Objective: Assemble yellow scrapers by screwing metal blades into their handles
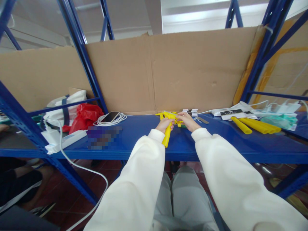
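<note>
My left hand (165, 124) is closed around a yellow tool with a tubular handle (166, 140), which points down toward the table's front edge. Close beside it, my right hand (189, 121) has its fingers pinched at the tool's wider yellow head. A thin pale strip (170, 113) shows by the right fingertips; what exactly they grip is too small to make out. More yellow plastic (178, 123) lies behind and between the hands, partly hidden. Just beyond the right hand are a stack of small black-and-white packets (190, 112) and a flat grey metal piece (202, 120).
Yellow tubes (255, 125) lie at right beside a white package with a black label (232, 114). A phone (110, 117) with coiled white cable (120, 118), a red plastic bag (86, 115) and a power strip (67, 140) are at left. Cardboard (192, 70) walls the back; blue posts (262, 57) flank it.
</note>
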The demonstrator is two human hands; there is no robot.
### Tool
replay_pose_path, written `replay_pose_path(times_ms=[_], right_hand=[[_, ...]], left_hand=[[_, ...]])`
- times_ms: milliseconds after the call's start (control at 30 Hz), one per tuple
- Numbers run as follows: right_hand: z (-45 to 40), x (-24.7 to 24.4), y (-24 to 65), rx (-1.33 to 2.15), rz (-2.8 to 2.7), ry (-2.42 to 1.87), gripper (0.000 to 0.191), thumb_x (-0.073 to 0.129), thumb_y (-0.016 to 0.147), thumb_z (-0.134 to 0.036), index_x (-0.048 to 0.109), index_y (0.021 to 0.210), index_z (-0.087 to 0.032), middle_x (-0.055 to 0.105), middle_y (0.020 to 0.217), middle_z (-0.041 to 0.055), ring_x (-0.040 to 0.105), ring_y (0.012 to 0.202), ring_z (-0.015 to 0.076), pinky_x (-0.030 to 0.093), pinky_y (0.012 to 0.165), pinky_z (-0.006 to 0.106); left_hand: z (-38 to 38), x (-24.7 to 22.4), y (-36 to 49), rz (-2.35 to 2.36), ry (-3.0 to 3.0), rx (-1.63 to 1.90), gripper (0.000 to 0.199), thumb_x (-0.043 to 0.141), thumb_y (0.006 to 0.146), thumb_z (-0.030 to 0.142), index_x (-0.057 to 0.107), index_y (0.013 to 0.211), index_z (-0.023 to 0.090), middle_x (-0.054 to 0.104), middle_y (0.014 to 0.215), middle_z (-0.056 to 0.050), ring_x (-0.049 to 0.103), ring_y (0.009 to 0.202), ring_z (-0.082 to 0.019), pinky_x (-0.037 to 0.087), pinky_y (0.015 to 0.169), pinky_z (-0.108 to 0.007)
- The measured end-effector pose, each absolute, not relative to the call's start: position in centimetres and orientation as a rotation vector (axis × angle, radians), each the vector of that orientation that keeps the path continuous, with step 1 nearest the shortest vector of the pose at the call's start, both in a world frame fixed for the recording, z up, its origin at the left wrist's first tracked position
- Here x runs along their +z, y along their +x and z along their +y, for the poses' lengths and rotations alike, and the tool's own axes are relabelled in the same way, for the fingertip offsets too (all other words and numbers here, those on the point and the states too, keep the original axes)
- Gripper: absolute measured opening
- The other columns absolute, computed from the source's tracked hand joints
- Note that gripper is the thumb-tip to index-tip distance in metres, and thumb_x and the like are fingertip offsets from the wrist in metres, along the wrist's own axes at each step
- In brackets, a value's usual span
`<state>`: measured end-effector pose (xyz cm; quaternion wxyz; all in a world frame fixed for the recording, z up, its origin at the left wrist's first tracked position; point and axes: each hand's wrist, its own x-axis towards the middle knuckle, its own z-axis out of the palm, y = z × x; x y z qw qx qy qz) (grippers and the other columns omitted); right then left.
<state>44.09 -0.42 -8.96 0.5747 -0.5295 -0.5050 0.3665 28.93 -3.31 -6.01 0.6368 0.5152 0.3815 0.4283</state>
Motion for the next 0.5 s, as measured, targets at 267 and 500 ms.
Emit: replay_pose_path(times_ms=[267, 500], right_hand=[[-0.27, -8.97, 44.12, 0.89, -1.181, -1.191, 0.04, 0.089, 0.068, -0.03, 0.056, 0.088, -0.025, 0.067, 0.08, -0.0018, 0.067, 0.077, 0.0175, 0.046, 0.066, 0.028], [-0.66, -8.73, 43.85, 0.907, -1.142, -1.198, 0.031, 0.085, 0.073, -0.021, 0.057, 0.087, -0.024, 0.068, 0.079, -0.0017, 0.067, 0.075, 0.0155, 0.045, 0.061, 0.024]], left_hand=[[-3.48, -5.89, 28.93, 0.866, 1.16, 0.987, 0.032, 0.056, 0.098, 0.001, 0.054, 0.071, 0.018, 0.047, 0.047, 0.008, 0.038, 0.032, -0.006, 0.031, 0.038, -0.018], [-3.19, -6.14, 28.87, 0.841, 1.161, 0.98, 0.029, 0.063, 0.095, 0.002, 0.055, 0.073, 0.019, 0.048, 0.047, 0.009, 0.039, 0.033, -0.006, 0.033, 0.038, -0.017]])
